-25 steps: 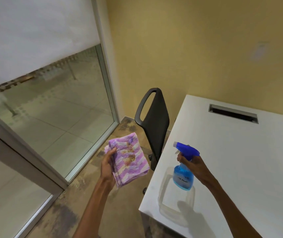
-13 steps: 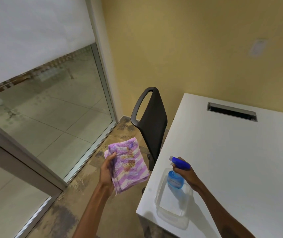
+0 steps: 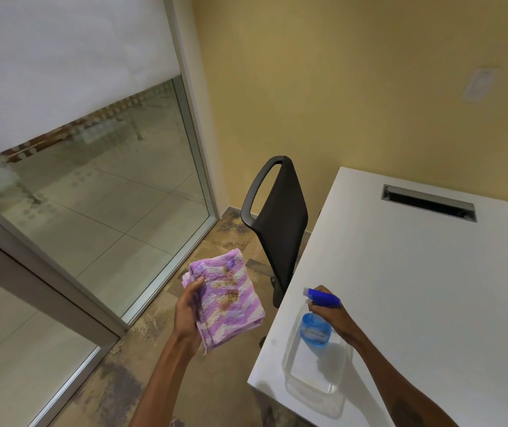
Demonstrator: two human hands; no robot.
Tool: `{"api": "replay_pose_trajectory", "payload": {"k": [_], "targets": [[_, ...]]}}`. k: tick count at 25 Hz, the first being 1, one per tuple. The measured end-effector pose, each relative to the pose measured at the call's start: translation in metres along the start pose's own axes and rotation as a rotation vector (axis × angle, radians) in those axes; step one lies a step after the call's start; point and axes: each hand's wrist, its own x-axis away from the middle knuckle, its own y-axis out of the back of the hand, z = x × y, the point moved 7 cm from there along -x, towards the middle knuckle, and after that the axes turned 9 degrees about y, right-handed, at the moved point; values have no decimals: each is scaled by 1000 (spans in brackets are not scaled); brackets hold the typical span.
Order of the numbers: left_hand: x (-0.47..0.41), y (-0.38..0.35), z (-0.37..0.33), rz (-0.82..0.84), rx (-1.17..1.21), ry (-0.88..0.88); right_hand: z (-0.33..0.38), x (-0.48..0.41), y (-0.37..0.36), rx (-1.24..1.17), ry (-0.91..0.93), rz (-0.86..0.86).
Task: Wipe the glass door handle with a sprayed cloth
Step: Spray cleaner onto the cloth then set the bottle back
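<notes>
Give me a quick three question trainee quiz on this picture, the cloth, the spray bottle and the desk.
1. True or false: the left hand holds the folded purple cloth.
2. Where is the spray bottle? A) in the clear tray B) on the chair C) on the floor
3. Fill in: the right hand grips the bottle at its blue ____.

Key: 1 true; 2 A; 3 trigger head.
</notes>
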Motion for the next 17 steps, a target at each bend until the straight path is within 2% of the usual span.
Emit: {"api": "replay_pose_trajectory", "payload": {"k": [1,4,7,9,17], "targets": [[2,1,-2,-7,-3,-10,-1,2,-4,-44,16,40],[5,3,-7,-24,-6,-39,16,2,1,-91,234,78],[8,6,-10,-37,-2,-45,18,21,4,115,65,23],[12,8,-11,-32,11,-37,15,25,19,192,62,-42],[34,18,-28,32,71,-62,66,36,12,301,355,-88]]}}
